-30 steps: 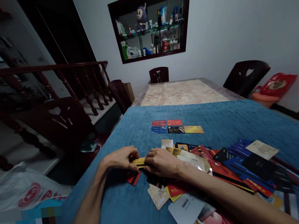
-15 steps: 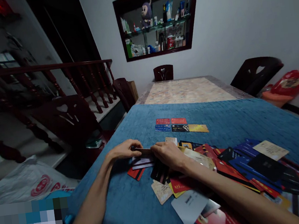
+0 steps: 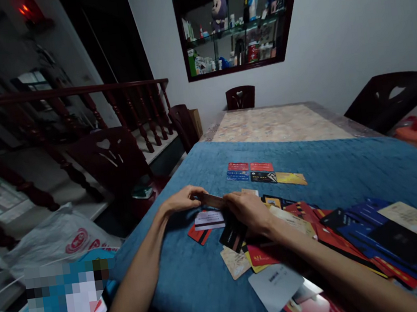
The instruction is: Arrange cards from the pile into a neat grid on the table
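Observation:
A plastic card (image 3: 214,200) is stretched between my two hands, a little above the blue cloth. My left hand (image 3: 186,199) pinches its left end, and my right hand (image 3: 248,209) grips the right end. Just below it lie a white card with a dark stripe (image 3: 209,219), a red card (image 3: 200,235) and a black card (image 3: 232,234). A loose heap of many-coloured cards (image 3: 339,226) spreads under and beyond my right forearm. Farther up the cloth, several cards lie in two short rows, among them a red card (image 3: 261,166) and a yellow card (image 3: 291,178).
The blue cloth (image 3: 187,290) covers the near part of the table, with a patterned tabletop (image 3: 276,122) beyond. Dark wooden chairs (image 3: 112,162) stand around it. A plastic bag (image 3: 62,239) sits at the left, by a wooden railing (image 3: 109,87).
The view has turned slightly left, so everything sits farther right. The card between my hands has tilted and shows more of its face; the white card below it is more exposed.

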`<state>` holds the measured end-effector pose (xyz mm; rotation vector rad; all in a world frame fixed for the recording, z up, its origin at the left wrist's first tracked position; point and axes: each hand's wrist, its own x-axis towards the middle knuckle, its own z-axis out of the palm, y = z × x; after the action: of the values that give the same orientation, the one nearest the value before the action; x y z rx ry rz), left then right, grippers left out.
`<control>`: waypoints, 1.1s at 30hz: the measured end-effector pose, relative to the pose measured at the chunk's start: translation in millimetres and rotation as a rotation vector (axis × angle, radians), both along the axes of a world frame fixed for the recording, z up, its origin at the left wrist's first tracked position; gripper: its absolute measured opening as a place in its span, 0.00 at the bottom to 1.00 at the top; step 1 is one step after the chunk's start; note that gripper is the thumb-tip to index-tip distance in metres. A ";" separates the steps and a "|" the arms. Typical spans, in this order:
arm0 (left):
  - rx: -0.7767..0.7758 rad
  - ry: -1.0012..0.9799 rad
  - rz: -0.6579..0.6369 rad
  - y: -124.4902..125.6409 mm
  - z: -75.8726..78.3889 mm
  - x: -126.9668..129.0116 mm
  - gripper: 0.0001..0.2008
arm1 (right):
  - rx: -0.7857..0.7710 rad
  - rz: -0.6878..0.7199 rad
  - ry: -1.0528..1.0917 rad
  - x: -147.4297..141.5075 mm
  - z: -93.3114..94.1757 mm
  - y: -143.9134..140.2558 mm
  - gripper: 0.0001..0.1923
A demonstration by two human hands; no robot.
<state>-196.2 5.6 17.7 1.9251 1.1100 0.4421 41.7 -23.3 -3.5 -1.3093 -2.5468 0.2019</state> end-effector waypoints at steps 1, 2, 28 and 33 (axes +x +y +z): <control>0.001 -0.005 0.001 0.1 -0.1 -0.3 0.18 | -0.001 -0.002 0.002 0.0 0.1 0.0 0.15; 0.005 -0.009 0.000 0.3 -0.2 -0.6 0.18 | -0.002 -0.007 0.000 -0.1 0.3 -0.2 0.15; 0.191 0.094 0.105 -1.5 0.5 12.2 0.11 | 0.001 -0.056 -0.029 0.3 14.2 -3.9 0.15; 0.185 0.090 0.100 0.0 -2.4 11.9 0.11 | -0.006 -0.057 -0.028 0.1 14.6 -4.2 0.15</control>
<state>-184.3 5.6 15.2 2.0732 1.2653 0.5327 41.7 -27.5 11.1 -1.3949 -2.5300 0.1812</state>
